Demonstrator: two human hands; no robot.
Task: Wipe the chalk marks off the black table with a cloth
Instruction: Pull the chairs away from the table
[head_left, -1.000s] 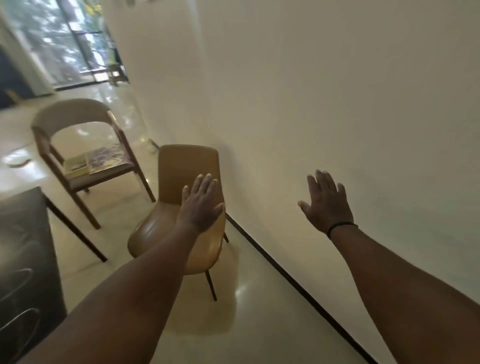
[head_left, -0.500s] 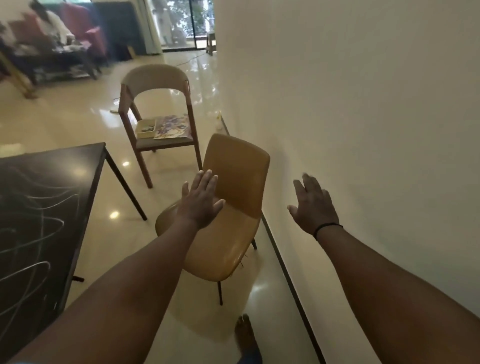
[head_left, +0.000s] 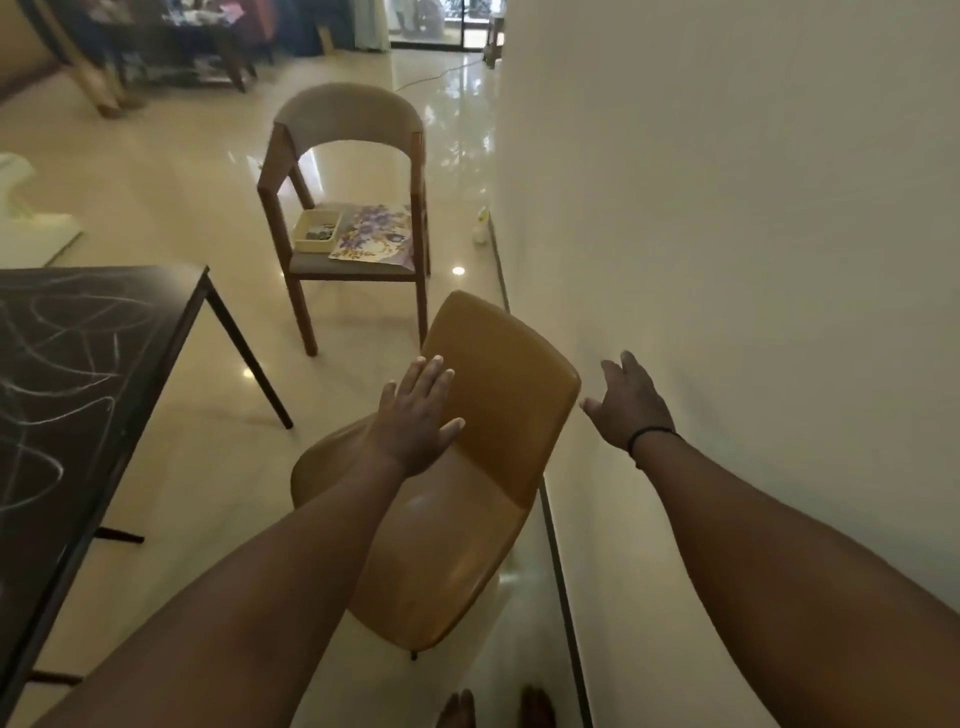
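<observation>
The black table (head_left: 78, 374) stands at the left edge, its top covered with white chalk scribbles (head_left: 57, 405). No cloth is in sight. My left hand (head_left: 418, 423) is stretched forward with straight fingers, in front of the tan chair (head_left: 498, 405). My right hand (head_left: 626, 405) is also held out with fingers spread, near the white wall and to the right of the chair's back. Both hands are empty and well to the right of the table.
A wooden armchair (head_left: 353, 156) farther ahead carries a small tray (head_left: 317, 231) and a floral sheet (head_left: 374, 234). The white wall (head_left: 753, 260) fills the right side. A small bottle (head_left: 480, 226) sits by the skirting. Dark furniture (head_left: 171, 47) stands far back. My bare feet show at the bottom.
The view has swung left and down, bringing more of the black table and both chairs into sight. My hands stay outstretched and empty.
</observation>
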